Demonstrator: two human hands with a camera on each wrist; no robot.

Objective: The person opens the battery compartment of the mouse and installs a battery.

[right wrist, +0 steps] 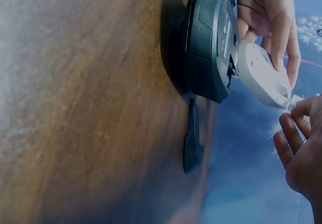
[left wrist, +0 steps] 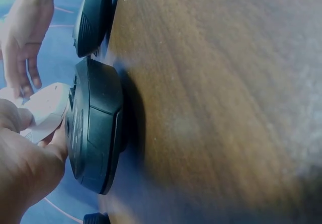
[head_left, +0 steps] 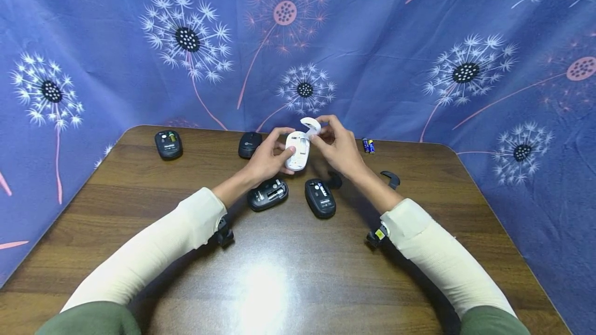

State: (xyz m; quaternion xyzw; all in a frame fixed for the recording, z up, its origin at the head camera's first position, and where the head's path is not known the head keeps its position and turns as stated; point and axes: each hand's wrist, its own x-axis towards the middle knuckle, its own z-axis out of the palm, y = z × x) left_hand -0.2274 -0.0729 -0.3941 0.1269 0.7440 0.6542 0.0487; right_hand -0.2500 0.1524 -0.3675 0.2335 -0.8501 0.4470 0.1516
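In the head view my left hand (head_left: 271, 155) grips a white computer mouse (head_left: 297, 160) above the far part of the table, its thumb lying on the underside. That underside faces up toward me with the battery bay uncovered. My right hand (head_left: 342, 148) pinches a white battery cover (head_left: 311, 125), which stands tilted at the upper right end of the mouse. The right wrist view has the cover's edge between the right thumb and fingers, close against the white mouse (right wrist: 261, 75). From the left wrist, the left hand (left wrist: 30, 168) shows curled around the mouse's side.
Black mice lie upside down with uncovered bays: one (head_left: 268, 194) below the left hand, one (head_left: 320, 198) nearer the middle, one (head_left: 168, 145) far left. Another black mouse (head_left: 250, 143) sits upright behind the left hand. Batteries (head_left: 368, 146) and a black cover (head_left: 391, 179) lie at right.
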